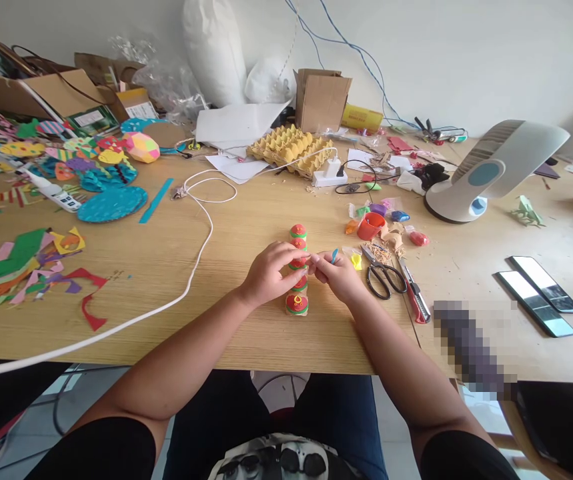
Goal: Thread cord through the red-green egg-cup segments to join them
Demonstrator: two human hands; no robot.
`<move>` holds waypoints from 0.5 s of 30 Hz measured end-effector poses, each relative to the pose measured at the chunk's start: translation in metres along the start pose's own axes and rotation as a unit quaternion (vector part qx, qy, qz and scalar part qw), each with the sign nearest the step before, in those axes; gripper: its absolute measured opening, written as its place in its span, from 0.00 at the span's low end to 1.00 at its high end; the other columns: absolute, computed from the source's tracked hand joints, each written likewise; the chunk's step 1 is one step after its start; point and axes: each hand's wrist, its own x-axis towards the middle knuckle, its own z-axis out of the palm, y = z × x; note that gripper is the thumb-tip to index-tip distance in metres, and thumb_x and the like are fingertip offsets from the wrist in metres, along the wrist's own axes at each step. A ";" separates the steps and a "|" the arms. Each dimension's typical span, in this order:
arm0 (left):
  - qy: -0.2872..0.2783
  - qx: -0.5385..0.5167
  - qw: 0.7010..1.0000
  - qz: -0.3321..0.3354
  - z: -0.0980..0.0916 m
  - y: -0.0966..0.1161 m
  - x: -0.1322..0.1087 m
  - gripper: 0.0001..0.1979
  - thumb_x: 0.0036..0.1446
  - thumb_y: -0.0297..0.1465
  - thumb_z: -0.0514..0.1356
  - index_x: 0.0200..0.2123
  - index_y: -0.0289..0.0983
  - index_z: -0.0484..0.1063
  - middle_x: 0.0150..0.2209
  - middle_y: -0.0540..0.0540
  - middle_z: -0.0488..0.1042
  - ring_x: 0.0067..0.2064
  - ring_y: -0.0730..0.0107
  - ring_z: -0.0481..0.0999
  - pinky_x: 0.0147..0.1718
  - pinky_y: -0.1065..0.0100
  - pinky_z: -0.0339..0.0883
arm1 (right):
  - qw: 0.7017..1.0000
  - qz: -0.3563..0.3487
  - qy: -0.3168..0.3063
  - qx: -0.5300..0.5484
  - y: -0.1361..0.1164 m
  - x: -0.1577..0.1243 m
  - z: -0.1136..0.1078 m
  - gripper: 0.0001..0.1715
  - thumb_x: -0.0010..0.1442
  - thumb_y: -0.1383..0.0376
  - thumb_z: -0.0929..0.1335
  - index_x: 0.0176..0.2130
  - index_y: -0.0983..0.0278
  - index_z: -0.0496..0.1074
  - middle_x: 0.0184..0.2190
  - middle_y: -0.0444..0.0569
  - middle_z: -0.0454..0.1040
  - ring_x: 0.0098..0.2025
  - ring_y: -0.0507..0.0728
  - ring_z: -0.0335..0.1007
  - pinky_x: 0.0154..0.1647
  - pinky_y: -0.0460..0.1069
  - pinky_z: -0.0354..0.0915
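Observation:
A row of several red and green rounded pieces stands on the wooden table (246,233), the nearest one (297,304) bearing a small yellow loop. My left hand (275,270) is over the left side of the row, thumb and fingers apart, its fingertips around the middle pieces. Just right of the row, my right hand (335,272) is closed, with a thin blue tool (335,255) sticking up from its fingers. Its fingertips come close to those of my left hand; anything tiny between them is too small to make out.
Black-handled scissors (380,277), a red cutter (417,303), a red cup (371,226) and clay packets lie right of my hands. A white fan (491,170) stands farther right. A white cable (186,280) crosses the left side, near paper scraps (21,263).

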 end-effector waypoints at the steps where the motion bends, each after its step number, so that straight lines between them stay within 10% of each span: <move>1: -0.001 -0.001 1.000 0.000 0.000 0.000 0.000 0.12 0.62 0.30 0.63 0.49 0.41 0.75 0.43 0.45 0.79 0.46 0.64 0.77 0.47 0.60 0.72 | 1.000 0.002 0.001 0.000 0.000 0.000 0.000 0.25 0.54 0.45 0.74 0.26 0.64 0.77 0.21 0.45 0.73 0.20 0.48 0.54 0.22 0.48 0.49; 15: 0.043 0.037 0.998 0.026 0.003 -0.005 0.000 0.08 0.64 0.32 0.64 0.45 0.41 0.81 0.36 0.47 0.78 0.40 0.67 0.75 0.42 0.64 0.71 | 0.999 0.005 -0.028 -0.030 -0.008 -0.003 0.005 0.31 0.53 0.41 0.74 0.22 0.64 0.68 0.19 0.41 0.60 0.22 0.48 0.47 0.24 0.48 0.44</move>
